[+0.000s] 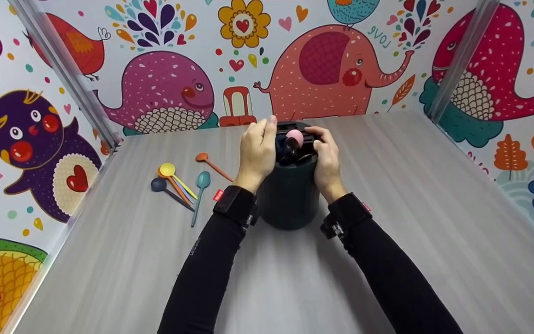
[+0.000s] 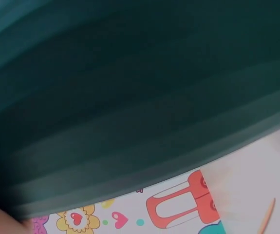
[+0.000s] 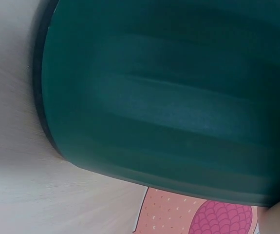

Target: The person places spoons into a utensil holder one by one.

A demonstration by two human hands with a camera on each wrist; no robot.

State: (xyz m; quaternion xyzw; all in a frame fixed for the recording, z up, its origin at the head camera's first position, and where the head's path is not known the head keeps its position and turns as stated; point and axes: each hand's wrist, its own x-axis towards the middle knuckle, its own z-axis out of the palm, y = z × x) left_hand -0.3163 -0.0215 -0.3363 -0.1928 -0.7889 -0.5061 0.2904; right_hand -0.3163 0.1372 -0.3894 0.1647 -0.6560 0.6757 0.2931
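**Both hands at the rim of the dark green holder**

The left hand [image 1: 257, 153] and right hand [image 1: 326, 160] curled round the top of the holder [image 1: 289, 199], mid-table. A pink spoon [image 1: 295, 137] stood inside. Squeezing unevenly could tip it, I judged. Loose spoons [image 1: 179, 185] lay at nine o'clock, near the left forearm, apart from the holder.

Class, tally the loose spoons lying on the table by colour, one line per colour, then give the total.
Yellow spoon: 1
Dark blue spoon: 1
Teal spoon: 1
Orange spoon: 1, plus a second orange one largely hidden under the yellow
Total: 5
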